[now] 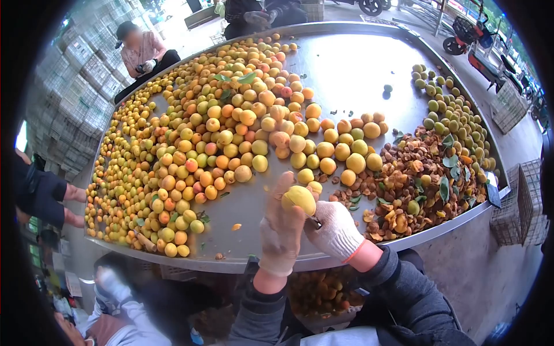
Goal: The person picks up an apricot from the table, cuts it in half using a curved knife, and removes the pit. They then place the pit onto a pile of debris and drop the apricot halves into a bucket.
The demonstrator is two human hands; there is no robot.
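A yellow apricot (299, 199) is gripped in my left hand (279, 237), which wears a pale work glove and is raised over the near edge of the metal table (242, 216). My right hand (336, 229), in a white knit glove, is closed just beside the fruit. From its fingers pokes a small dark tool (316, 224) with a metallic glint, right at the apricot's lower side; its kind I cannot tell. Whole apricots (231, 132) are heaped across the table beyond and left of my hands. To the right lies a pile of brownish split apricot pieces (407, 184).
Greener apricots (444, 104) line the table's right side. A dark flat object (492, 193) rests at the right rim. Below the near edge, between my legs, is a container of fruit pieces (323, 291). Crates (522, 202) stand at the right; people (141, 52) are around the table.
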